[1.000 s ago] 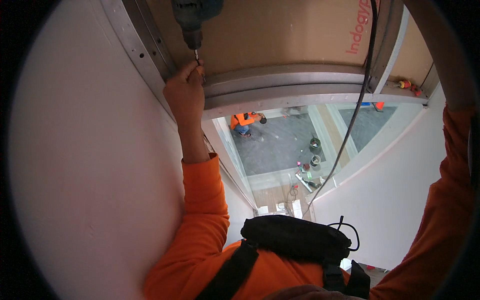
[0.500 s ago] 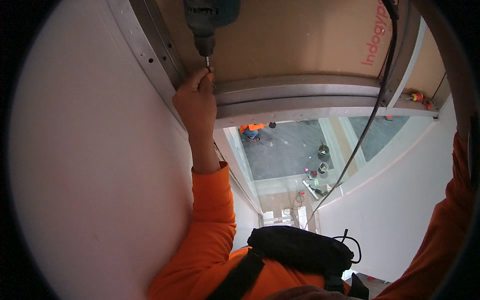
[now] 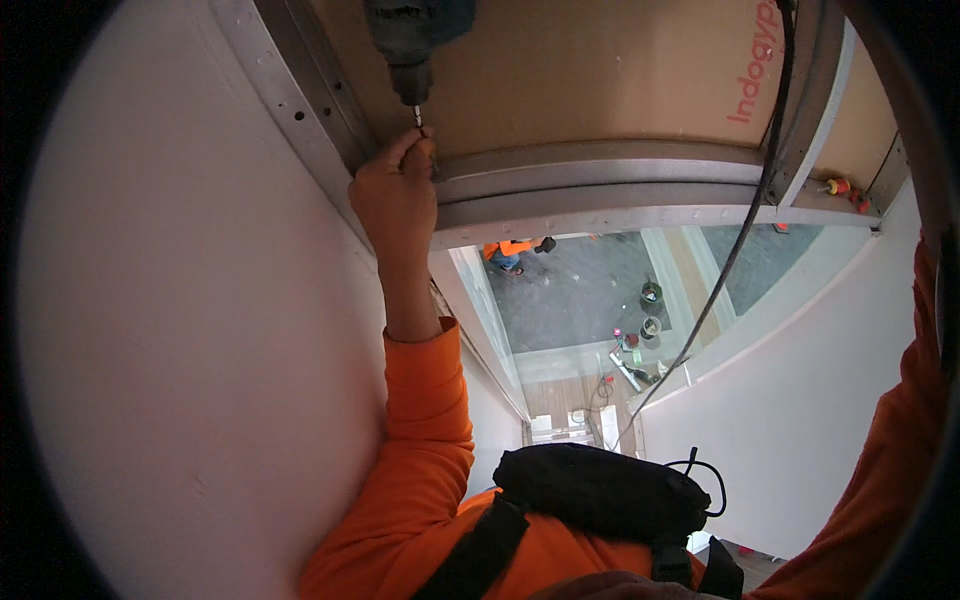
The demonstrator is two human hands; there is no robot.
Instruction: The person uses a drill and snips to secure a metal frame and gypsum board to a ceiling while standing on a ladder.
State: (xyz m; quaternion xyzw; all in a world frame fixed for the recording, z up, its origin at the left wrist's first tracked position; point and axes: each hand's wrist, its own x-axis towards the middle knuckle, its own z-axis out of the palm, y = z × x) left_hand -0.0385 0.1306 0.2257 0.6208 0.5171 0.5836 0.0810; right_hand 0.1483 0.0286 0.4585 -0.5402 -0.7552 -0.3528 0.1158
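My left hand (image 3: 393,205) is raised, with thumb and fingertips pinched together just under the tip of a driver bit (image 3: 417,116). Whatever small thing lies between those fingers is hidden. The bit sits in the chuck of a dark teal power drill (image 3: 420,22), which points down from the top of the head view, its upper part cut off. Behind the drill is a brown board (image 3: 600,90), with a metal frame rail (image 3: 600,168) along its lower edge. Only my right arm in an orange sleeve (image 3: 890,440) shows at the right; the right hand is out of view.
A dark cable (image 3: 735,245) hangs across the right side. A red and yellow tool (image 3: 838,187) rests on the frame ledge. A white wall (image 3: 200,330) stands close on the left. Far below, a floor (image 3: 570,300) holds buckets (image 3: 651,327), tools and a person in orange (image 3: 508,250).
The view has shifted slightly. The drill has moved up a little in the picture, and my left hand stays pinched just under its bit.
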